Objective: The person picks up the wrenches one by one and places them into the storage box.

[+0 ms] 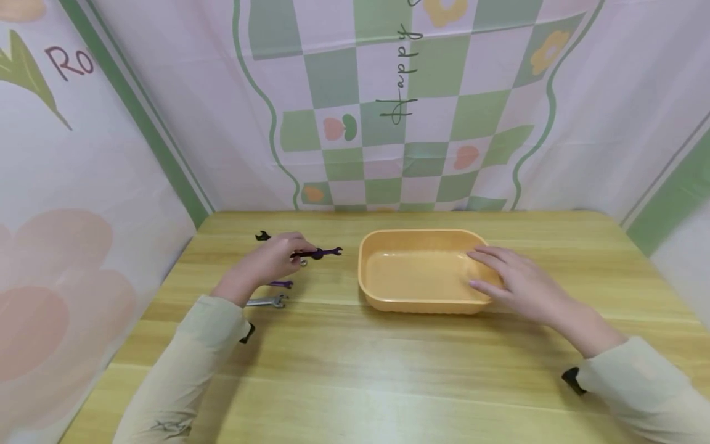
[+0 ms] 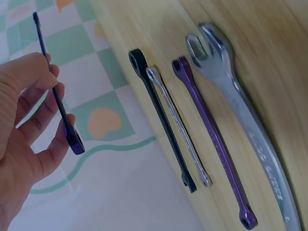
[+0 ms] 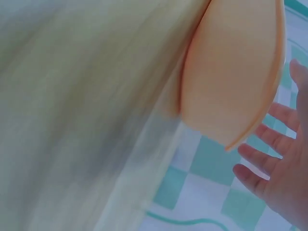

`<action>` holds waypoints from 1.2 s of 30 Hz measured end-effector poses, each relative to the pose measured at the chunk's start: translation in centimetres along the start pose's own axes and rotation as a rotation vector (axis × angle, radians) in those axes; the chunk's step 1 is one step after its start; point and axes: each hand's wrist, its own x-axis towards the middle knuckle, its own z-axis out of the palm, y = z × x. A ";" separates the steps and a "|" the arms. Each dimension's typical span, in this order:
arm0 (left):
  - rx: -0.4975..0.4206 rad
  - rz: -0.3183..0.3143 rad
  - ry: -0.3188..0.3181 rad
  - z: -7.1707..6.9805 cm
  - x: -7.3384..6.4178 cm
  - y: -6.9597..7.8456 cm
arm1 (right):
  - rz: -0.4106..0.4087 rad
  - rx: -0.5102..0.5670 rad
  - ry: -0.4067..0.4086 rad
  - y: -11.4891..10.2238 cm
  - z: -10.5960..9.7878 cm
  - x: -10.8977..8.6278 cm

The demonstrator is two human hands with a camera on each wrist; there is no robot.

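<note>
My left hand point(image 1: 276, 256) pinches a slim dark purple wrench point(image 1: 330, 251) between thumb and fingers, holding it above the table. Below that hand, several wrenches lie roughly side by side. In the left wrist view they are a black wrench point(image 2: 163, 120), a small silver wrench point(image 2: 179, 126), a purple wrench point(image 2: 211, 134) and a large silver wrench point(image 2: 250, 120). At the right end of a yellow-orange plastic basin point(image 1: 427, 306), my right hand point(image 1: 524, 283) has loosely extended fingers over the rim. Whether they touch it, I cannot tell.
The wood-patterned table point(image 1: 355, 376) ends at a patterned cloth point(image 1: 388, 166) hanging behind it. Another cloth point(image 1: 83, 185) hangs along the left side. The basin stands right of the wrenches, with bare tabletop between.
</note>
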 end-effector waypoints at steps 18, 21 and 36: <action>0.020 -0.053 0.060 0.6 1.7 3.0 | 0.034 0.118 -0.044 2.5 0.8 -2.0; 0.009 -0.064 0.072 0.6 2.0 3.7 | 0.048 0.113 -0.079 2.5 0.9 -2.0; -0.004 0.009 0.081 1.4 3.6 5.5 | 0.091 0.099 -0.141 2.1 1.3 -1.7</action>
